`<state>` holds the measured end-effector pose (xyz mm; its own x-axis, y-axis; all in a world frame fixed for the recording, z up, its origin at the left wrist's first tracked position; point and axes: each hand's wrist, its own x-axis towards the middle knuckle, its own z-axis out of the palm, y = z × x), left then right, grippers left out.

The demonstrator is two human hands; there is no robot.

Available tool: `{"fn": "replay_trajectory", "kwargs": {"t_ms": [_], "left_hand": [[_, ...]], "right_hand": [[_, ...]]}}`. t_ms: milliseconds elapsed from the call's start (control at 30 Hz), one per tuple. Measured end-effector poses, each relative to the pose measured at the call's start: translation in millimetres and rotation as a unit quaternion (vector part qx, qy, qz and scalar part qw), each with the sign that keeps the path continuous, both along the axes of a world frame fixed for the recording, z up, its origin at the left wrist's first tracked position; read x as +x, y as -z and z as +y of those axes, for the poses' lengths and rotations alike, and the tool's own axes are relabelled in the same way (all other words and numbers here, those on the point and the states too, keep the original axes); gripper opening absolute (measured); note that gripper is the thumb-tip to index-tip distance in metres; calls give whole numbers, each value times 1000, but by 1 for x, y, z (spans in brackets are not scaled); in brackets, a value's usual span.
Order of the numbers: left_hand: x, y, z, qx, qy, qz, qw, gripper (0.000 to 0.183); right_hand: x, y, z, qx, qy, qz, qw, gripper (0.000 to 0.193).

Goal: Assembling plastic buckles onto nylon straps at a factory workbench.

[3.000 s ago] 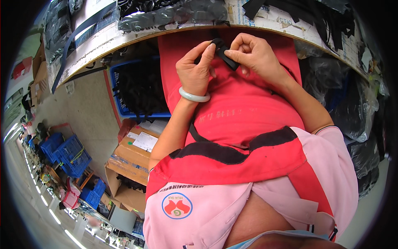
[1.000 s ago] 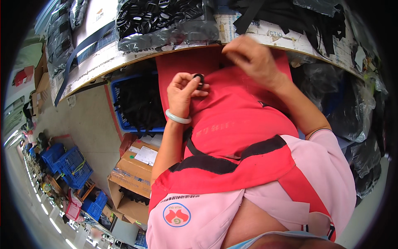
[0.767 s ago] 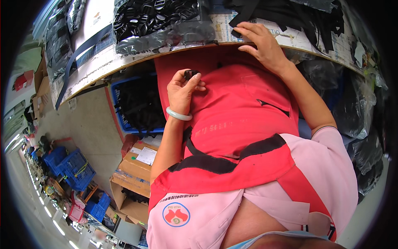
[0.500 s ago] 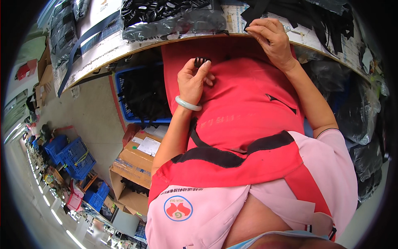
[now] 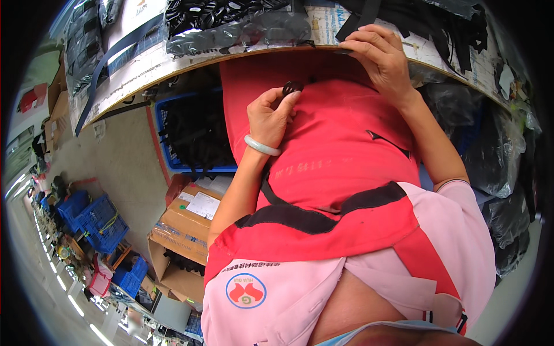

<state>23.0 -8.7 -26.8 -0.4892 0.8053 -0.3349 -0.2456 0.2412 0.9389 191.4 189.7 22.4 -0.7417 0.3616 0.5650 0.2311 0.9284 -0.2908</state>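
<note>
My left hand [image 5: 269, 115] is closed, with thumb and fingers pinching a small black slotted plastic buckle [image 5: 292, 87] over my red apron. At the table's front edge, my right hand [image 5: 385, 64] has its fingers bent together around the end of a black webbing strap [image 5: 350, 29]; the fingers partly hide the strap. More black straps [image 5: 421, 23] lie in a heap on the table beyond that hand. The buckle and the strap are apart.
A clear bag of black buckles [image 5: 213, 17] lies on the table [image 5: 144, 78], left of the straps. Under the table is a blue crate [image 5: 164, 130] of black pieces. Cardboard boxes [image 5: 183, 225] stand at my left, dark plastic bags [image 5: 490, 155] at my right.
My left hand has moved slightly right, and the buckle in it has turned. The right hand has shifted slightly, with its fingers still at the strap.
</note>
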Motion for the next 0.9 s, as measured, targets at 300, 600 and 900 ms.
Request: {"fn": "replay_trajectory", "kwargs": {"t_ms": [300,600,900], "left_hand": [[3,-2,2,-1,4,31,1000,12],[-4,-1,6,101,39,328,939,12],[-11,-7,7,70,94,443,889,13]], "right_hand": [[-23,-21,-60,-673,-50,-130,727,14],[-34,2,-67,-775,11,-104,624,20],[-34,4,-69,-789,10,-50,613,20]]}}
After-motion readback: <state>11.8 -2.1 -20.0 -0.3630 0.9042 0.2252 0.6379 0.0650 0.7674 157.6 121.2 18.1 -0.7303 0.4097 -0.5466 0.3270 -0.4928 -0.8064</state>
